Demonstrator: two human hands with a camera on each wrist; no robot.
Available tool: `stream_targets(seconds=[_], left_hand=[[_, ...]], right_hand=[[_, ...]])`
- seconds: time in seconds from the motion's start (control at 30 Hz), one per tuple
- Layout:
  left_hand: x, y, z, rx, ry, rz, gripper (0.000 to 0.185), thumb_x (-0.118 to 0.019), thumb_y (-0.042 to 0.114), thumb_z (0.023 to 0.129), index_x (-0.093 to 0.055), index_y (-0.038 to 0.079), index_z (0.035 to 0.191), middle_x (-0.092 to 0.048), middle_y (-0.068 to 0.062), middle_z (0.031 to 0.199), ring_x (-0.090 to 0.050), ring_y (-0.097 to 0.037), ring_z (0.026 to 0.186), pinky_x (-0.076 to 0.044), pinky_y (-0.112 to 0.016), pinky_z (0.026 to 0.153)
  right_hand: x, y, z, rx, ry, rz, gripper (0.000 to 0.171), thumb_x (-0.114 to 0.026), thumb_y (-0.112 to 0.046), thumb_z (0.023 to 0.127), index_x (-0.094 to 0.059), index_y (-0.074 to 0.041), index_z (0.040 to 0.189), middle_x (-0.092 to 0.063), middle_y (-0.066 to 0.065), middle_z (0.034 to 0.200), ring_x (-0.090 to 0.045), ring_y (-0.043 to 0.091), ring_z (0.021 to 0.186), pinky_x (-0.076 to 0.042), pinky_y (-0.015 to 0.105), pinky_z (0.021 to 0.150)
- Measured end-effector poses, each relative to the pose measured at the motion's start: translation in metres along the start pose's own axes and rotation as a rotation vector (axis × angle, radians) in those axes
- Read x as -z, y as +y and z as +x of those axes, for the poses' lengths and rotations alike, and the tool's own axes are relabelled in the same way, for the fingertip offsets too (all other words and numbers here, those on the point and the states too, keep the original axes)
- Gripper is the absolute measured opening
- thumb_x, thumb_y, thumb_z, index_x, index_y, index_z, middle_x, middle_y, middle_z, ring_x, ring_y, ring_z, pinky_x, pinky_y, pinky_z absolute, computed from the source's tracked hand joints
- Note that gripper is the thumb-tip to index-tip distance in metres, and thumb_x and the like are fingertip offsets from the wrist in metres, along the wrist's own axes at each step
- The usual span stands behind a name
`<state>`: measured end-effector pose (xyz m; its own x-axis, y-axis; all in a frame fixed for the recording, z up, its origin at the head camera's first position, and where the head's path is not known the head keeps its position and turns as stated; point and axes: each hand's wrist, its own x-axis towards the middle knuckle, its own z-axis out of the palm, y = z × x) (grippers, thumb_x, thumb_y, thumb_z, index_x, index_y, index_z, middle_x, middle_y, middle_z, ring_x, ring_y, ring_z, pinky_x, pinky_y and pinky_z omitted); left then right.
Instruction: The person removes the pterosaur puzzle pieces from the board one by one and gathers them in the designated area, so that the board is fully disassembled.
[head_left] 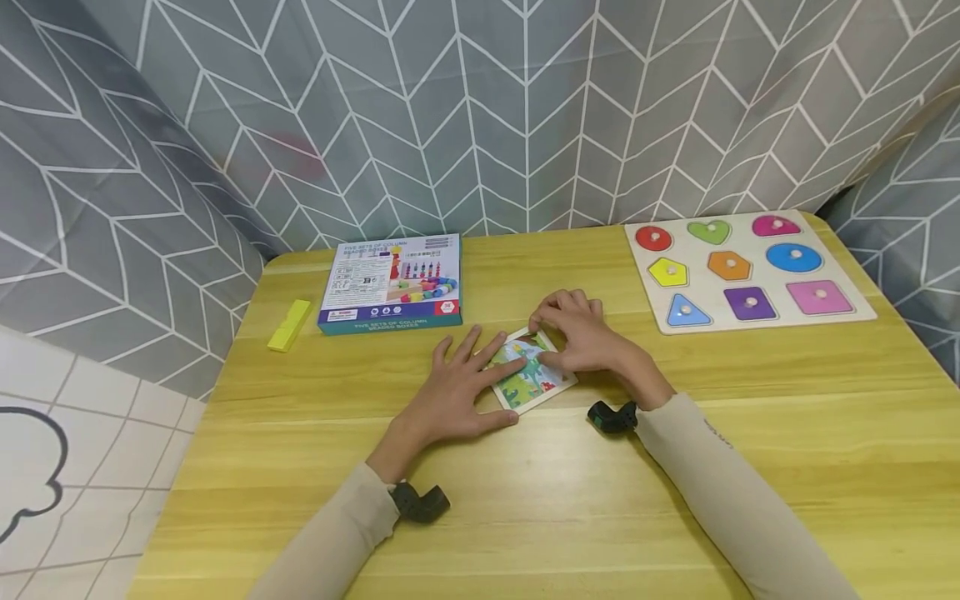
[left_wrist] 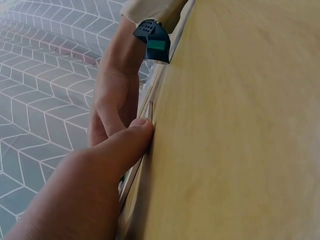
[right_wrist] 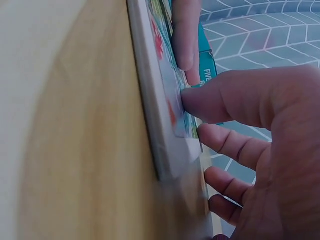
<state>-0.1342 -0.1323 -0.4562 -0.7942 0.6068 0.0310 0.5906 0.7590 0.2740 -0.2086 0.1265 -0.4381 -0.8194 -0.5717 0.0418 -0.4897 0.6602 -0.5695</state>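
**Two hands on a small picture puzzle**

Grey fabric with a white chevron pattern (head_left: pixel 480 108) hangs behind and at both sides of a yellow wooden counter (head_left: pixel 750 433). At the far right of the counter lies a shape-peg puzzle board (head_left: pixel 757 321) with coloured pieces, each with a small knob. At the far left centre sits a bead-toy box (head_left: pixel 390 283), flat, its printed face up. Well to the left of the box, near the counter's edge, lies a yellow block (head_left: pixel 289 325).

Near the middle of the counter, just in front of the box, a small picture puzzle (head_left: pixel 531 375) in a pale frame lies flat, showing green and blue artwork. The left hand (head_left: pixel 457 392) rests open on the counter, fingers spread and straight, fingertips touching the puzzle's left side; the left wrist view shows its thumb against the frame's edge. The right hand (head_left: pixel 585 337) lies over the puzzle's far right part, fingers bent loosely, thumb and fingertips pressing on the picture surface; it grips nothing. A dark wrist-worn camera sits at each sleeve.
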Motion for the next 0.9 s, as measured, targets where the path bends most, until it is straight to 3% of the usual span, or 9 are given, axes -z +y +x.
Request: stream_targets(seconds=[0.5,0.77,0.9], left_hand=[[0.0006,0.0007,-0.0004,-0.017,-0.002,0.012,0.077,-0.051,0.078,0.087,-0.031,0.05,0.156,-0.018,0.007,0.172,-0.003,-0.04,0.16,-0.005,-0.07,0.12],[0.0002,0.0012,-0.0015,-0.018,0.005,0.002,0.078,-0.05,0.078,0.088,-0.032,0.047,0.157,-0.016,0.009,0.172,-0.003,-0.038,0.16,-0.005,-0.07,0.12],[-0.0004,0.0016,-0.0007,-0.023,0.027,0.004,0.075,-0.047,0.077,0.09,-0.034,0.046,0.157,-0.027,0.004,0.169,-0.009,-0.038,0.159,-0.008,-0.068,0.12]], right_hand=[[0.0085,-0.0012,-0.0027,-0.002,-0.086,0.093,0.032,-0.081,-0.016,0.079,-0.06,-0.017,0.104,-0.045,0.014,0.141,-0.029,0.038,0.134,-0.016,0.054,0.096],[0.0046,0.0023,-0.0049,0.002,-0.049,0.119,0.039,-0.08,-0.015,0.082,-0.062,-0.016,0.116,-0.046,0.015,0.146,-0.028,0.039,0.14,-0.018,0.053,0.098],[0.0027,0.0085,-0.0056,0.027,0.004,0.125,0.037,-0.078,-0.015,0.087,-0.065,-0.016,0.122,-0.052,0.014,0.144,-0.033,0.036,0.138,-0.019,0.05,0.097]])
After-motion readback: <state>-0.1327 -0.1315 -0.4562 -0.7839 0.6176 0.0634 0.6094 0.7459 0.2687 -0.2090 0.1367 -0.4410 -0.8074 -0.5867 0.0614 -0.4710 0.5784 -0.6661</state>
